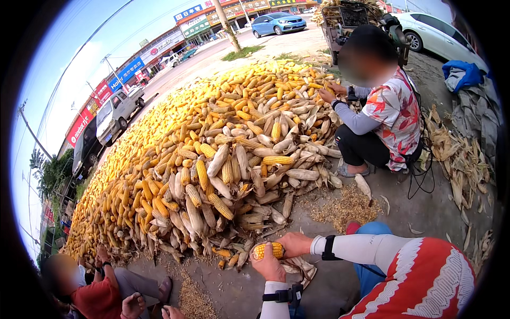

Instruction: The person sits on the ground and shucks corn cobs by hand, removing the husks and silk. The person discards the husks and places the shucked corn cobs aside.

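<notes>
An ear of yellow corn, its kernels bare on the visible side, lies between my two hands. My left hand is closed around its near end, thumb over the kernels. At the other end, my right hand grips the ear; its fingertips are partly hidden. Dry husks hang just under my hands. Beyond them rises a large heap of corn ears, many bare and yellow, others in pale husks. Several loose pieces of corn lie at the heap's lower edge.
A person in a patterned shirt squats at the right, handling corn. Another person in red sits at lower left; someone else's hand shows nearby. Loose kernels and husks cover parts of the ground. Vehicles stand beyond the heap.
</notes>
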The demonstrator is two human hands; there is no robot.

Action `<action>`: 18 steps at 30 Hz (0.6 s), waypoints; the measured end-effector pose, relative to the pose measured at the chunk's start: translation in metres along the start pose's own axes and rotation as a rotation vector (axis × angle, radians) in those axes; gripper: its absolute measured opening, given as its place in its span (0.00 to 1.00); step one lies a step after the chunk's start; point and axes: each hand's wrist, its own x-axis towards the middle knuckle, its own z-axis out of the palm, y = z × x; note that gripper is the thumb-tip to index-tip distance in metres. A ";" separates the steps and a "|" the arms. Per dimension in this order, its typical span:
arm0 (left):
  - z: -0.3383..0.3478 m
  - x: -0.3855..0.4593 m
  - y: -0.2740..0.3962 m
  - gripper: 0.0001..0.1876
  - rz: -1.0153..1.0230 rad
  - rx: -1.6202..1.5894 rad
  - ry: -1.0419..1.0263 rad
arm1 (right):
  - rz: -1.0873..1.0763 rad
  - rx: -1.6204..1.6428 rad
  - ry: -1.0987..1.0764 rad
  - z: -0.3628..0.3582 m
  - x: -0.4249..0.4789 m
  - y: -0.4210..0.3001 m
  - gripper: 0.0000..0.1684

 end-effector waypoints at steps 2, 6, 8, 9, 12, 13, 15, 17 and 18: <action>-0.002 0.003 0.001 0.12 -0.005 0.034 -0.036 | 0.004 -0.009 0.028 0.004 -0.002 0.001 0.18; -0.004 0.011 0.006 0.13 -0.056 0.073 -0.100 | -0.065 -0.100 0.073 0.019 0.000 0.016 0.18; -0.006 0.015 0.011 0.13 -0.088 0.093 -0.097 | -0.101 -0.130 0.084 0.016 0.000 0.014 0.17; -0.007 0.016 0.012 0.14 -0.105 0.102 -0.098 | -0.115 -0.152 0.090 0.017 0.000 0.016 0.17; -0.016 0.023 0.007 0.13 -0.119 0.130 -0.127 | -0.161 -0.183 0.116 0.024 0.002 0.023 0.16; -0.019 0.024 0.007 0.13 -0.133 0.141 -0.138 | -0.172 -0.201 0.097 0.027 0.002 0.023 0.15; -0.020 0.025 0.008 0.13 -0.183 0.132 -0.160 | -0.185 -0.252 0.067 0.025 0.001 0.024 0.14; -0.020 0.029 0.003 0.13 -0.249 0.120 -0.218 | -0.203 -0.288 0.090 0.017 -0.006 0.022 0.13; -0.022 0.028 0.006 0.13 -0.271 0.149 -0.221 | -0.219 -0.294 0.095 0.018 -0.007 0.021 0.12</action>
